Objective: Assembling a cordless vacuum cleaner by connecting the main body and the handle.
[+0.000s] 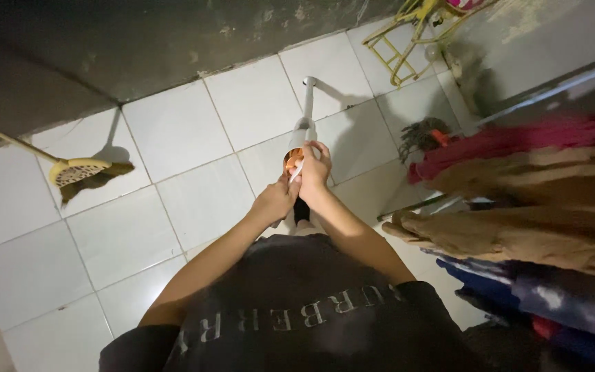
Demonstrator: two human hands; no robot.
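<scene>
The person wears a dark short-sleeved shirt (297, 303) with pale lettering.

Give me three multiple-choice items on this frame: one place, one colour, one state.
1. Where does the broom lie?
A. on the tiled floor at left
B. on the clothes
C. in the rack

2. What colour is the wire rack at the top?
A. blue
B. yellow
C. black

3. How are the hands on the stick vacuum?
A. both off it
B. only one on it
C. both at its upper end

A: it lies flat on the tiles.
B: its wires are yellow.
C: left hand and right hand meet there.
</scene>
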